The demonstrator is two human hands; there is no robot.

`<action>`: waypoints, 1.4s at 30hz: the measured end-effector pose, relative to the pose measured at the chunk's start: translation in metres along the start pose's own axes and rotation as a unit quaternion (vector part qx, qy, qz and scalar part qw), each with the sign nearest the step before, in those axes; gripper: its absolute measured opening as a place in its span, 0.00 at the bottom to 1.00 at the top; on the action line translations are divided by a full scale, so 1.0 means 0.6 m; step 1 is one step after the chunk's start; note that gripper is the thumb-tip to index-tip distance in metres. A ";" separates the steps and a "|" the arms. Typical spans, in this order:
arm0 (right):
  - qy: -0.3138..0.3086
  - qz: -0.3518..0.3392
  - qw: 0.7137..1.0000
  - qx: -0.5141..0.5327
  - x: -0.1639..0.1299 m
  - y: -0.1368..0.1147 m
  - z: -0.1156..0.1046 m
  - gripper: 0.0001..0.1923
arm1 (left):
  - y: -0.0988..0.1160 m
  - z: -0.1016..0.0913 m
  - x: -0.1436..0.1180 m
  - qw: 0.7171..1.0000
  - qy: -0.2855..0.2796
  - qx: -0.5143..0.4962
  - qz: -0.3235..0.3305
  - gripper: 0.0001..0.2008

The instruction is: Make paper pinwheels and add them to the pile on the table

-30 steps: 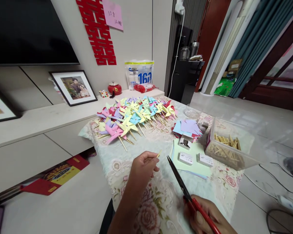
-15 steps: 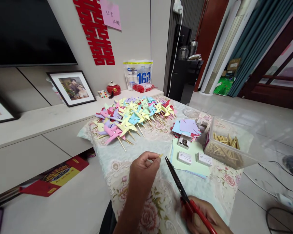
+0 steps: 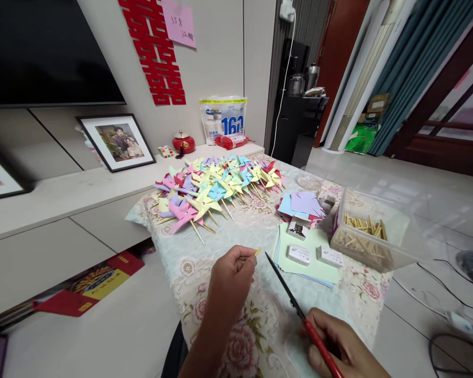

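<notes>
My left hand (image 3: 230, 278) pinches a wooden stick (image 3: 256, 252); my right hand (image 3: 341, 349) grips closed red scissors (image 3: 295, 310) beside it, ready to trim.

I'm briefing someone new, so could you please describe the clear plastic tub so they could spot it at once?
Start at the floral-clothed table and look to its right edge, beyond the pale green paper sheets. There stands the clear rectangular plastic tub. Unlike the small white boxes beside it, it is see-through and holds short wooden sticks.

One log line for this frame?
left hand: pinches wooden stick | right hand: holds red scissors, blades shut | pinwheels behind
</notes>
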State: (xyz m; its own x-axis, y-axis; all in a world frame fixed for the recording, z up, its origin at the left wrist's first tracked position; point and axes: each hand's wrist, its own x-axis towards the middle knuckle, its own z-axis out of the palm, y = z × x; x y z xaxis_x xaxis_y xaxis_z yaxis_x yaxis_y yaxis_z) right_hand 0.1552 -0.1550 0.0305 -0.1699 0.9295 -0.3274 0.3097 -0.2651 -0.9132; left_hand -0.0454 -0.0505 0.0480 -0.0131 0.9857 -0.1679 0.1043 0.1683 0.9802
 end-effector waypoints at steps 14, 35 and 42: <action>-0.026 0.020 0.969 -0.246 0.018 -0.018 -0.041 0.15 | -0.015 -0.002 0.001 0.971 -0.105 -0.188 -0.100 0.11; -0.228 0.062 0.961 -0.147 0.089 -0.065 -0.104 0.21 | -0.044 -0.005 0.030 0.961 -0.160 -0.155 -0.161 0.11; -0.229 0.079 0.960 -0.141 0.103 -0.079 -0.095 0.27 | -0.057 0.003 0.037 0.958 -0.165 -0.167 -0.167 0.10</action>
State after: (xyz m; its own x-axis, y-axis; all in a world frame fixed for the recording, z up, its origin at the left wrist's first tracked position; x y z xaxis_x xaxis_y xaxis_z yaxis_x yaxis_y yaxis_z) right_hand 0.1831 -0.0703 0.0674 -0.4729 0.6565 -0.5876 0.5958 -0.2531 -0.7622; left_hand -0.0476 -0.0345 0.0107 0.3300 0.8313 -0.4472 -0.1753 0.5195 0.8363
